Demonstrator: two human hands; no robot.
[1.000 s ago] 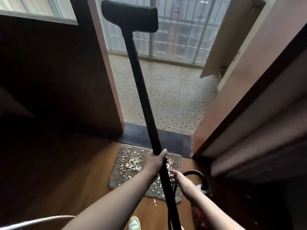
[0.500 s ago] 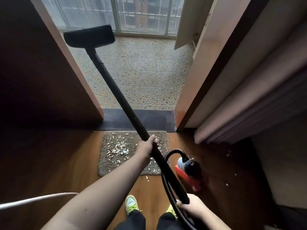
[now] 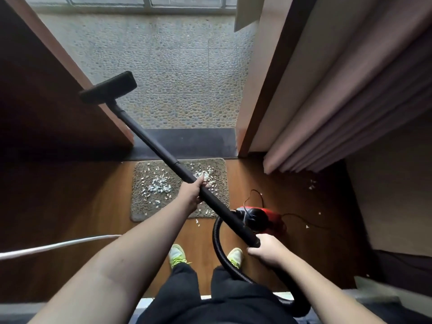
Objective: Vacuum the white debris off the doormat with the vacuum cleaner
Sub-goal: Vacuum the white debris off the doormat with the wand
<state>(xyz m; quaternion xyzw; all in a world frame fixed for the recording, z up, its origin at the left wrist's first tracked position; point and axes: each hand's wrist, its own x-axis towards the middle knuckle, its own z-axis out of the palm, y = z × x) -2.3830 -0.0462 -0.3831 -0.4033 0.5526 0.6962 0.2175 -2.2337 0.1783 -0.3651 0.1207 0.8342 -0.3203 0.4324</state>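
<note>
No brand or writing reads anywhere. Your left hand grips the black wand mid-shaft, and your right hand curls round its rear end by the hose. The floor head hangs raised beyond the doormat — white debris covers the mat, whose far edge meets the dark threshold. The red vacuum body sits just right of the mat — bare wood floor lies to the left.

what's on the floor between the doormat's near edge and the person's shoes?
Head view: mostly bare wood floor, with two or three white bits just off the doormat, well short of the shoes.
</note>
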